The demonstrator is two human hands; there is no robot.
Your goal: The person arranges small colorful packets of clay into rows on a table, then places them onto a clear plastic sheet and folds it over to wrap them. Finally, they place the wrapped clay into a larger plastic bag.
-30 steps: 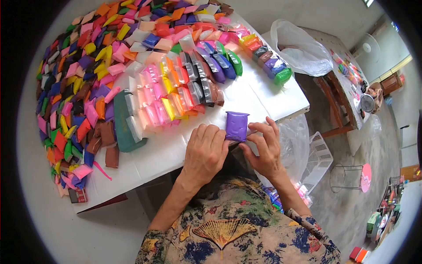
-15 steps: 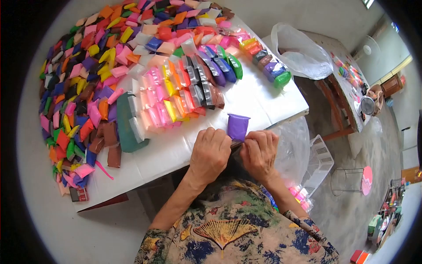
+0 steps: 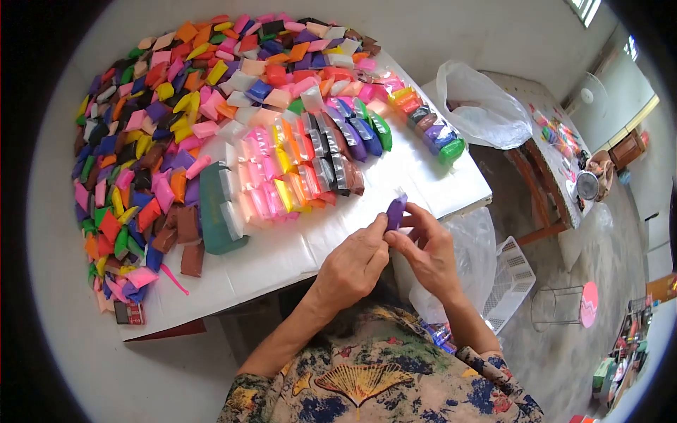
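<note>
A small purple clay packet [image 3: 395, 213] is held up on edge at the front of the table, its clear sealed end pointing away from me. My left hand [image 3: 350, 266] pinches it from the left with thumb and forefinger. On the other side, my right hand [image 3: 431, 255] has its thumb and curled fingers around the packet's lower right edge. Just beyond my hands lie overlapping rows of packets, among them brown packets [image 3: 349, 176], orange and yellow packets [image 3: 285, 194] and pink packets [image 3: 264, 201]. The rows lean on a dark green block [image 3: 220, 211].
A large heap of mixed coloured packets [image 3: 151, 155] covers the table's left and back. Another packet row [image 3: 428, 120] lies near the right edge of the white table [image 3: 275, 264]. Plastic bags [image 3: 483, 106], a white basket [image 3: 513, 275] and a stool [image 3: 589, 304] are to the right.
The purple packet has turned from lying flat-side up to standing on edge. Both hands have rotated around it, with the right hand's fingers more spread now. The view has shifted slightly.
</note>
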